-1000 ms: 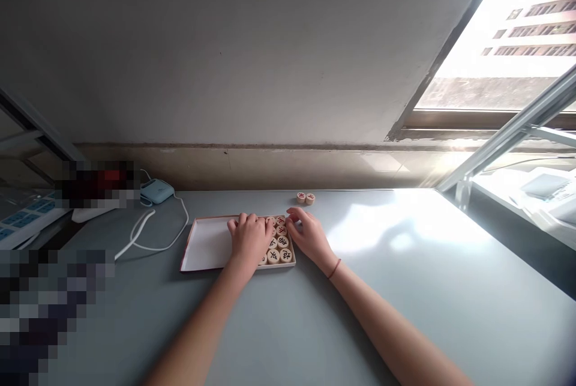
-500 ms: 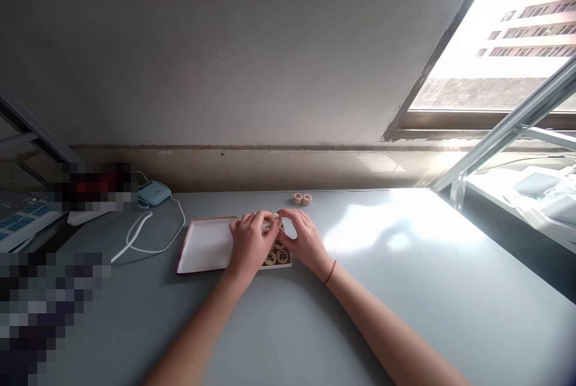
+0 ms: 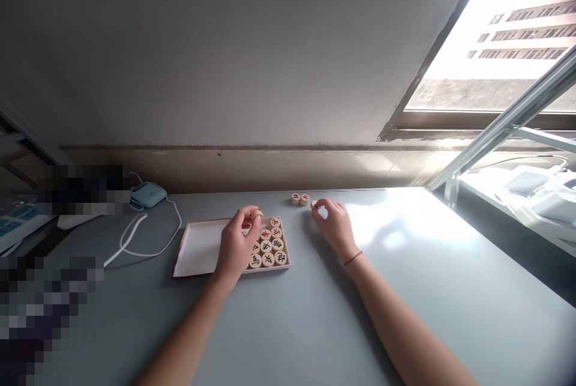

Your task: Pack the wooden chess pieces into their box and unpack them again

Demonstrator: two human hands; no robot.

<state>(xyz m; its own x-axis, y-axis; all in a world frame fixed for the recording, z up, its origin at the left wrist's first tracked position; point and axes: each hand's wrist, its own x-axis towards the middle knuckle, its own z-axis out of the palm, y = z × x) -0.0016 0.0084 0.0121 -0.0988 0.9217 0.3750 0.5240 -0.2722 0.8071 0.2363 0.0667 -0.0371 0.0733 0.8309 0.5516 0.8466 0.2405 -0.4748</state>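
At two o'clock from the open box (image 3: 198, 246) on the worktop (image 3: 288, 332), the right hand (image 3: 336, 227) pinches one disc (image 3: 314, 203) beside a red-marked pair (image 3: 305, 199), the left hand (image 3: 234, 242) grips a second disc (image 3: 258, 214) near the box's one o'clock edge, both fingertip-held, apparently owing to smallness.

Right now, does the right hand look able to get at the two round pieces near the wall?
Probably yes: the right hand is close to the two round pieces, and only the piece it seems to pinch lies between.
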